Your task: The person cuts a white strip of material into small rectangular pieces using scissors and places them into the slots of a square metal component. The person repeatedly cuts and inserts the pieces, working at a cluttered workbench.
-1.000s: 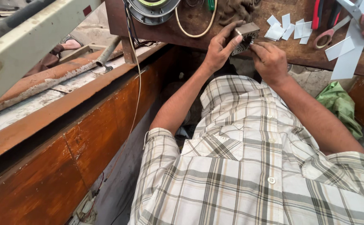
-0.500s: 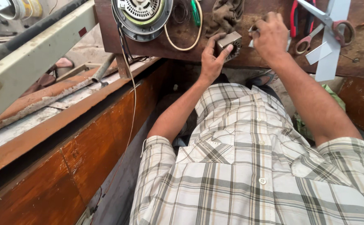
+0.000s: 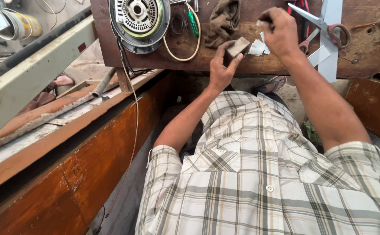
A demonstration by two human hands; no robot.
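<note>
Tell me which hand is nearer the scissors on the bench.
Right. The right hand is raised just left of the scissors, close to the blades. The left hand holds a small block farther left and lower.

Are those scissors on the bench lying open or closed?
Open. The scissors lie on the wooden bench with blades spread apart, just beyond the right hand.

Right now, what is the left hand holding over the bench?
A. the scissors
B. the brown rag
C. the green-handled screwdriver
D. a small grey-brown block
D: the left hand pinches a small grey-brown block in its fingertips, while the scissors, screwdriver and rag lie untouched on the bench.
</note>
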